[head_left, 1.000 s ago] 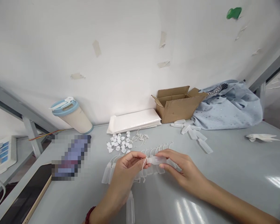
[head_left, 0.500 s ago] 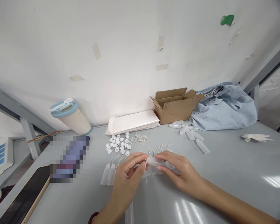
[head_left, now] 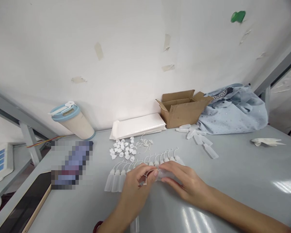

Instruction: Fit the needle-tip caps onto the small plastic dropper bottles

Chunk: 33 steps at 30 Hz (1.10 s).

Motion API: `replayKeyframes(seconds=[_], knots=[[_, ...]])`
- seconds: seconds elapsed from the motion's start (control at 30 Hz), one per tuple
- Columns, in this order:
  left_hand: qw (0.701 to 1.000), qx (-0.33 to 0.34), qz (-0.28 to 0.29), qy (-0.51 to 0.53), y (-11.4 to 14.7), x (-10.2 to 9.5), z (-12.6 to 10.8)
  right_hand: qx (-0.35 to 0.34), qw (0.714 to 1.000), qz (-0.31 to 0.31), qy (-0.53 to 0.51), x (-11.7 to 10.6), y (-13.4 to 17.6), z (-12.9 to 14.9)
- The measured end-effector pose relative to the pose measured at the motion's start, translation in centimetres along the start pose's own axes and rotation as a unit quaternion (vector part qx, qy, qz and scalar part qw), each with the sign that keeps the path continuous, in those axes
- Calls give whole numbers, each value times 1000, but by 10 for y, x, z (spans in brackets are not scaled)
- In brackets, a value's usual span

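My right hand (head_left: pixel 184 181) is closed around a small translucent squeeze bottle (head_left: pixel 162 173), lying on its side with its neck to the left. At that neck end, my left hand (head_left: pixel 139 187) pinches the white cap with thumb and forefinger. A thin white tube (head_left: pixel 147 177) curves out from between those fingers and hangs down toward the left palm; the cap itself is mostly hidden. Behind and beside both hands lies a row of similar bottles (head_left: pixel 115 182) with curved thin tubes on their tops, partly covered by my hands.
Loose white caps (head_left: pixel 122 149) and short thin tubes (head_left: pixel 145 143) lie behind the row. Several bottles without caps (head_left: pixel 210 151) lie right, before a cardboard box (head_left: pixel 184 111) and a blue cloth bag (head_left: pixel 235 113). White envelopes (head_left: pixel 140 125), a tumbler (head_left: pixel 75 123) and a phone (head_left: pixel 26 200) stand around.
Both hands, with the bottle between them, have moved slightly down. The thin tube has swung from hanging straight down to curving left, and more of the bottle row shows behind the hands.
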<state>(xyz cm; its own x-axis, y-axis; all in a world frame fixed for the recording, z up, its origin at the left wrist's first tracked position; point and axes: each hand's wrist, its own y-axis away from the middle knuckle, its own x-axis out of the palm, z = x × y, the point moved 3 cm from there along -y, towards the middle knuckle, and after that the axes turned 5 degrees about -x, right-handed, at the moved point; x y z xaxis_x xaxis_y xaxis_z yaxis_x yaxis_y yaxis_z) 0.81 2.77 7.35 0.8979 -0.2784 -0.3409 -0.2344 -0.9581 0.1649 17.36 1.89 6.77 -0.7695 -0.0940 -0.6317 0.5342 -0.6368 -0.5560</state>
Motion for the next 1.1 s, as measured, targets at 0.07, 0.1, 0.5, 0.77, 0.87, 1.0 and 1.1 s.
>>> replayKeyframes(seconds=[0.07,0.1,0.5,0.77,0.87,1.0,1.1], knots=[[999,-30,20,4,1,4,1,-8,1000,13,5,2,0,1],[999,-41,30,14,1,6,1,-11,1000,18,10,2,0,2],[989,-72,108,64,1,11,7,34,999,-23,-29,0,-1,1],[900,384,-149,-146,15,4,-11,285,849,-24,-444,4,-7,-3],[853,438,-145,-243,17,8,-12,298,802,-43,-516,6,-7,-5],[807,459,-139,-344,18,12,-14,317,747,-78,-580,9,-6,-7],[813,442,-131,-356,18,13,-14,320,739,-90,-586,9,-7,-6]])
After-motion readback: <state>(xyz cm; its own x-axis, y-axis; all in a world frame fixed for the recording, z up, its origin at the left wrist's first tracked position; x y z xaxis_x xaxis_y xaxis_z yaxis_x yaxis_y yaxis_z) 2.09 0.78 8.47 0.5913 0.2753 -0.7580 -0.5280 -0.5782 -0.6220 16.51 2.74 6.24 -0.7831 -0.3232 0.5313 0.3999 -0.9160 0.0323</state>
